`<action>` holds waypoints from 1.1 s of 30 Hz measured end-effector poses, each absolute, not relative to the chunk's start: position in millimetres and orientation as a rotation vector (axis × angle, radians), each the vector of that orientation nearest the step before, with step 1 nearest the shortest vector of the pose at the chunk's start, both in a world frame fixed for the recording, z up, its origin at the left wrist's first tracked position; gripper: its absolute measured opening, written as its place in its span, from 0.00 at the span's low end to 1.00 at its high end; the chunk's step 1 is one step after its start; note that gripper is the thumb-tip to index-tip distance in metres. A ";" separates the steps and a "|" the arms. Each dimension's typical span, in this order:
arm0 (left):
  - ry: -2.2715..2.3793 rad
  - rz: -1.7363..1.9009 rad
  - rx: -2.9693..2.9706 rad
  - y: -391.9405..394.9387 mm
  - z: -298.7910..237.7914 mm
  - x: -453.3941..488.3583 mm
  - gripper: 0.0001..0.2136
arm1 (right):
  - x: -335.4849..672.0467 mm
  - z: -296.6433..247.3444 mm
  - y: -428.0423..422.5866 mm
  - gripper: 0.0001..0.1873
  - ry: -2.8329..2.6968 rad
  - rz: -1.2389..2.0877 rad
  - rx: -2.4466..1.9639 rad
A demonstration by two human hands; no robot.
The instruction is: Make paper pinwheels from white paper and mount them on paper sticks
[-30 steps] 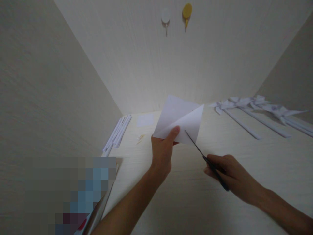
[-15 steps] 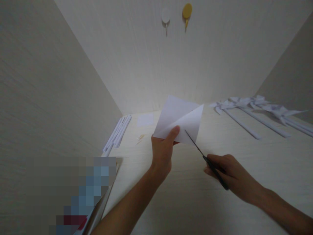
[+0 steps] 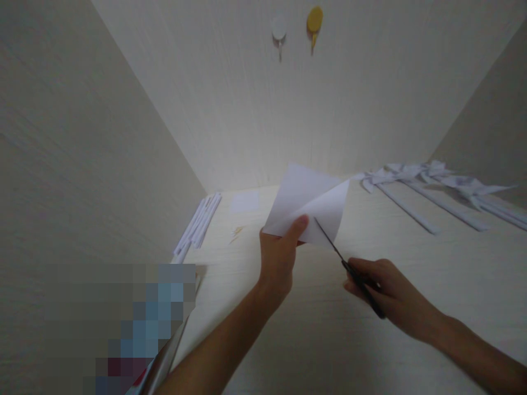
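Left grip [image 3: 278, 259]: one sheet [image 3: 313, 198]; right [image 3: 381, 292], seemingly scissors [image 3: 349, 267]

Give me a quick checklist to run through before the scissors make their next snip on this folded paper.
1. Left hand pinches the folded paper at its lower corner, lifted off the table: ok.
2. Right hand holds the scissors by the handles: ok.
3. Blade tip lined up at the paper's lower edge: ok.
4. Thumb clear of the blades: not ok, it sits close beside the tip.
5. Blades open or shut: cannot tell, they show as one thin line.
6. Paper pinwheels out of the way, far right: ok.
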State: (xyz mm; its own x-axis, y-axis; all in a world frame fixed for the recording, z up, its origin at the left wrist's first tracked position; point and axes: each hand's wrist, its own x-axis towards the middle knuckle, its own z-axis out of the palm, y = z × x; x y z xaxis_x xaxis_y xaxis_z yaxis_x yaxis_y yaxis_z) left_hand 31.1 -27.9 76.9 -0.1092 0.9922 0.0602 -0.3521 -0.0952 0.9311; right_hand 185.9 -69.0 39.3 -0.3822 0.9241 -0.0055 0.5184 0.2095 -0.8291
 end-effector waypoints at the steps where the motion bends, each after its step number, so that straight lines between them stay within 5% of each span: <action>1: 0.960 1.486 0.946 -28.2 76.4 31.2 0.15 | 186.1 39.0 -69.0 0.16 -1.983 1.061 -1.331; 33: 1.020 1.481 0.976 -28.6 76.0 29.1 0.15 | 185.0 43.0 -69.6 0.15 -1.992 1.072 -1.312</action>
State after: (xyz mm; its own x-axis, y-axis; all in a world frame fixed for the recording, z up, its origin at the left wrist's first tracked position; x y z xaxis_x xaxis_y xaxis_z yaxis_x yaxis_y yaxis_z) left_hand 29.1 -28.6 76.0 -0.1257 0.9903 0.0594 -0.2972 -0.0947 0.9501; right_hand 185.0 -69.6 43.0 -0.3950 0.9187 -0.0005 0.5064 0.2173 -0.8345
